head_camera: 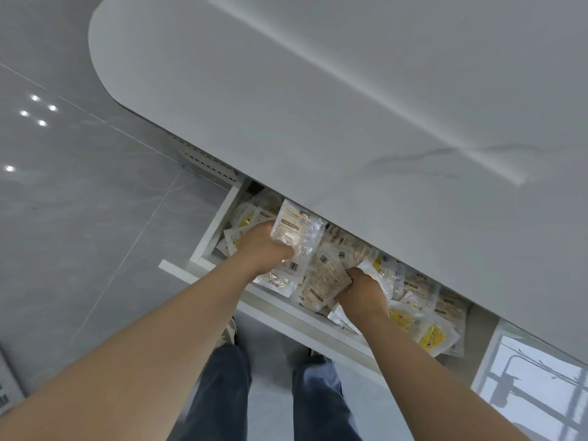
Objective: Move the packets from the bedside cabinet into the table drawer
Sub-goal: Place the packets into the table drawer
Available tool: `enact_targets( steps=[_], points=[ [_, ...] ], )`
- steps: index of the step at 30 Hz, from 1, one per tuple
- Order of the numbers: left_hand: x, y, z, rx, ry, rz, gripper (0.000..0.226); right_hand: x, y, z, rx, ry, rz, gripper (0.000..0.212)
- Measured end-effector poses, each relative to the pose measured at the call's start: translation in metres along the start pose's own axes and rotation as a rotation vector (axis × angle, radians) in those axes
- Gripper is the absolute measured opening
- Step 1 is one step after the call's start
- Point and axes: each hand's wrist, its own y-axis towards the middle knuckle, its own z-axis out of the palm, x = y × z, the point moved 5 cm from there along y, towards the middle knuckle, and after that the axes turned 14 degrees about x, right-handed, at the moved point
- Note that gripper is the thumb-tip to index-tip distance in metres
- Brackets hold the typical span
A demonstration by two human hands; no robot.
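Note:
The white table drawer (288,316) stands pulled out under the tabletop and is filled with several clear snack packets, some with yellow labels (432,337). My left hand (262,245) is inside the drawer's left half and grips a bundle of clear packets with brown contents (294,232), held tilted above the pile. My right hand (362,289) is in the middle of the drawer, its fingers curled round another brown-filled packet (323,281) lying on the heap. The bedside cabinet is out of view.
The white marble-look tabletop (366,100) overhangs the back of the drawer and hides its rear part. Grey glossy floor tiles (79,202) lie to the left. My legs and a shoe (227,332) stand right below the drawer front.

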Motion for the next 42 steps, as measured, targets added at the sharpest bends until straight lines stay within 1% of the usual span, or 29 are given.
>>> enact_targets(
  steps=[3,7,10,14,18,24,29,34,37,42],
  points=[
    [-0.003,0.008,0.008,0.003,0.002,-0.001,0.019,-0.003,-0.001,0.002,-0.032,0.011,-0.001,0.045],
    [0.001,0.013,0.001,-0.141,0.06,-0.041,0.017,-0.004,-0.005,0.004,-0.05,0.046,-0.012,0.052],
    [0.006,0.014,-0.006,-0.178,0.149,-0.077,0.019,-0.002,-0.008,0.004,-0.059,0.05,-0.023,0.05],
    [0.016,0.009,-0.014,-0.228,0.288,-0.115,0.012,0.0,-0.009,0.001,-0.064,0.056,-0.018,0.059],
    [0.025,0.002,-0.024,-0.284,0.398,-0.161,0.027,0.003,-0.013,-0.003,-0.056,0.054,-0.016,0.056],
    [0.022,-0.013,-0.032,-0.238,0.453,-0.218,0.024,0.006,-0.024,-0.008,-0.034,0.045,-0.011,0.055],
    [0.015,-0.033,-0.036,-0.245,0.477,-0.226,0.035,0.013,-0.039,-0.013,-0.017,0.044,-0.015,0.055],
    [0.0,-0.058,-0.03,-0.186,0.489,-0.182,0.039,0.021,-0.062,-0.021,0.001,0.071,-0.031,0.053],
    [-0.015,-0.083,-0.021,-0.151,0.494,-0.146,0.037,0.027,-0.085,-0.032,0.0,0.081,-0.052,0.049],
    [-0.06,-0.141,-0.006,-0.102,0.57,-0.06,0.037,0.037,-0.144,-0.065,-0.008,0.013,-0.109,0.044]
  ],
)
